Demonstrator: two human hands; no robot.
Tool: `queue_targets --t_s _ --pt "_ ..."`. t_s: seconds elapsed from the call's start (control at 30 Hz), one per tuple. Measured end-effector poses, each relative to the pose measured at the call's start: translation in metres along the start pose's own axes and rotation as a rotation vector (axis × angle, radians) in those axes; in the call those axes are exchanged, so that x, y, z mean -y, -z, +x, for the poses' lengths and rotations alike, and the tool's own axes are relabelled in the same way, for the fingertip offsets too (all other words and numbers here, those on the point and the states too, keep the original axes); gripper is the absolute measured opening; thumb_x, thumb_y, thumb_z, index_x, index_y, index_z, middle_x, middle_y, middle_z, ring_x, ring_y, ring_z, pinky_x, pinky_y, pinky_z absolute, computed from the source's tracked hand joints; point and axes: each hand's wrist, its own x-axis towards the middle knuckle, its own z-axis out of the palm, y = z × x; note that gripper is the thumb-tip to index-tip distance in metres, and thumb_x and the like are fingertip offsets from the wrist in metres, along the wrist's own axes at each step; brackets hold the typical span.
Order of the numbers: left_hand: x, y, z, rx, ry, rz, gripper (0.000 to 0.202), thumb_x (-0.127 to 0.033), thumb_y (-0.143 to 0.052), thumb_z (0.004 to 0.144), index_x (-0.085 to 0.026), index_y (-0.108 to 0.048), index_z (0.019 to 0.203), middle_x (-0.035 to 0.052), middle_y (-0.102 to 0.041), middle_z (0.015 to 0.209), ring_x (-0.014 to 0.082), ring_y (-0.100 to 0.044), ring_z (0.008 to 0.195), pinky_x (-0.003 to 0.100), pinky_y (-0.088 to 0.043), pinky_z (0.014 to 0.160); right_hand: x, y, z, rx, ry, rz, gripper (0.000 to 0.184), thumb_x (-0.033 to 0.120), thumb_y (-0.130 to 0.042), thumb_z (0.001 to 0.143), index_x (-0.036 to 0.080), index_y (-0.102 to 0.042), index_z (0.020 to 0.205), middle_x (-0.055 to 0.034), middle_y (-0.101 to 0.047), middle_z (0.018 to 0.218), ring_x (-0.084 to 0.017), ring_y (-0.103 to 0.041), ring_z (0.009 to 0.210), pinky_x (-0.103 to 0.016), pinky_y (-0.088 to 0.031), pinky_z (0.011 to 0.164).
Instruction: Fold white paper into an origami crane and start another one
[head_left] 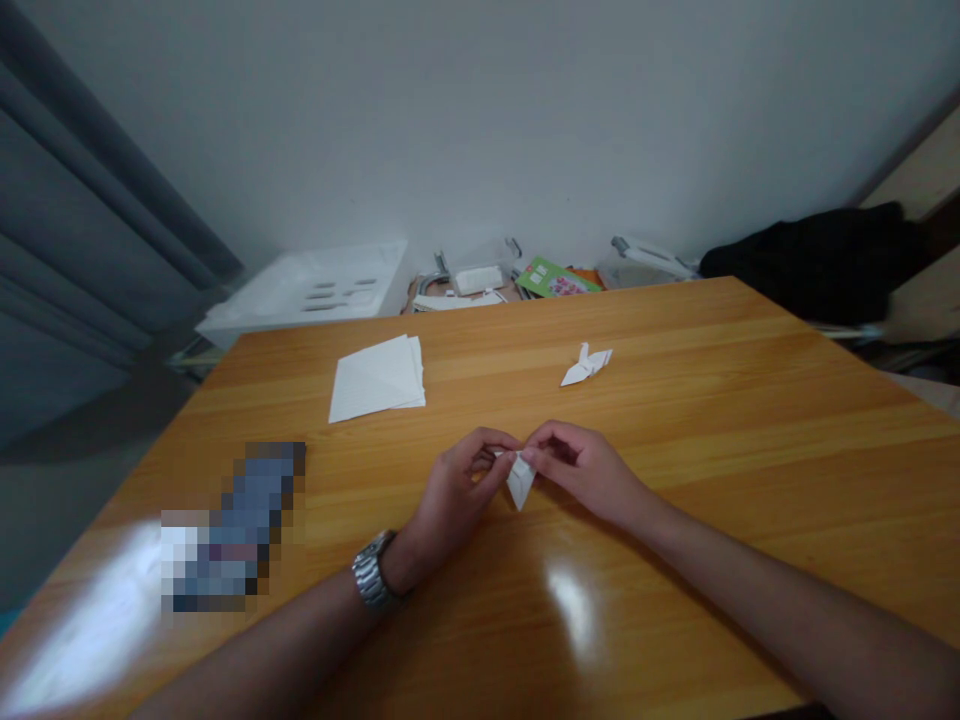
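Note:
Between my two hands, just above the middle of the table, is a small piece of folded white paper (520, 484), its pointed end hanging down toward me. My left hand (471, 486), with a metal watch (370, 572) at the wrist, pinches its upper left corner. At the upper right corner, my right hand (583, 468) pinches it between thumb and fingers. The fingertips of both hands nearly meet at the top edge and hide part of it. Beyond my right hand lies a folded white paper bird (586, 366) with spread wings.
Several white paper sheets (377, 380) lie at the back left of the wooden table (712, 420). A blurred-out dark flat object (244, 525) is near the left edge. Behind the table are a white tray (300, 290), a green booklet (556, 279) and a black cloth (814, 265).

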Motion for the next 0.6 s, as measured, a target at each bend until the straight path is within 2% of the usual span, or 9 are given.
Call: queue_targets --t_s 0.13,0.23,0.43,0.6 --pt "0.0026 -0.0011 0.0010 0.007 0.033 -0.057 0.022 -0.034 -0.068 0.089 -0.017 -0.064 0.103 0.0047 -0.071 0.091 0.0155 -0.070 0.080 0.023 -0.057 0.071 0.0007 0.0007 0.0000 -0.022 0.028 -0.058 0.020 0.039 -0.065 0.091 0.020 -0.068 0.086 -0.0034 -0.071 0.083 -0.018 -0.065 0.078 -0.029 -0.052 0.073" --pt "0.0024 0.0000 0.0017 0.026 0.045 -0.014 0.020 -0.035 -0.069 0.089 -0.016 -0.065 0.094 0.0036 -0.071 0.087 0.0149 -0.069 0.076 0.022 -0.055 0.068 0.0020 0.0016 -0.0004 -0.031 0.045 -0.096 0.018 0.037 -0.065 0.091 0.019 -0.069 0.087 -0.0036 -0.072 0.083 -0.018 -0.065 0.078 -0.029 -0.051 0.072" --pt "-0.0026 0.0037 0.0016 0.048 -0.028 0.098 0.016 -0.032 -0.064 0.094 -0.016 -0.067 0.091 0.0021 -0.070 0.085 0.0132 -0.067 0.077 0.021 -0.052 0.070 0.0047 0.0013 -0.0014 -0.050 0.087 -0.156 0.018 0.036 -0.066 0.091 0.020 -0.070 0.086 -0.0026 -0.071 0.082 -0.017 -0.064 0.076 -0.028 -0.049 0.071" --pt "-0.0043 0.0054 0.0017 0.019 -0.047 0.115 0.015 -0.030 -0.063 0.094 -0.016 -0.066 0.090 0.0022 -0.069 0.085 0.0128 -0.065 0.076 0.020 -0.052 0.070 0.0016 0.0033 0.0006 -0.027 0.034 -0.105 0.020 0.039 -0.067 0.090 0.019 -0.073 0.088 -0.0033 -0.074 0.084 -0.017 -0.066 0.077 -0.027 -0.050 0.071"
